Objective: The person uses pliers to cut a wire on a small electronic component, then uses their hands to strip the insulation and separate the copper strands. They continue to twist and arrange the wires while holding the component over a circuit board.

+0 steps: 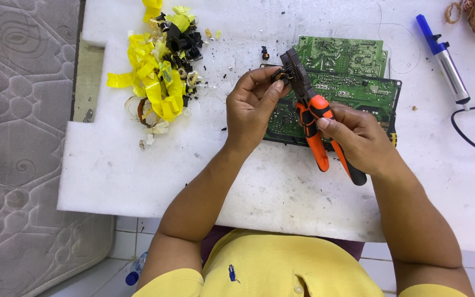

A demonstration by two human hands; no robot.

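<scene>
Pliers (309, 104) with orange-black handles, gripped closed-fisted in the right hand (358, 140), angle up-left, nose meeting a small dark component (279, 77) pinched by the left hand (254, 107) fingertips.

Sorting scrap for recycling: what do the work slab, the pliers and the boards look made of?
Work slab: white foam, apparently, with a grainy, dented surface. Pliers: dark matte metal head, orange and black plastic or rubber handles. Circuit boards: green laminate, shiny solder points.

Matt white foam slab (138, 176) – rough, speckled; pliers (309, 104) with dark metal head, glossy orange-black plastic grips.
</scene>
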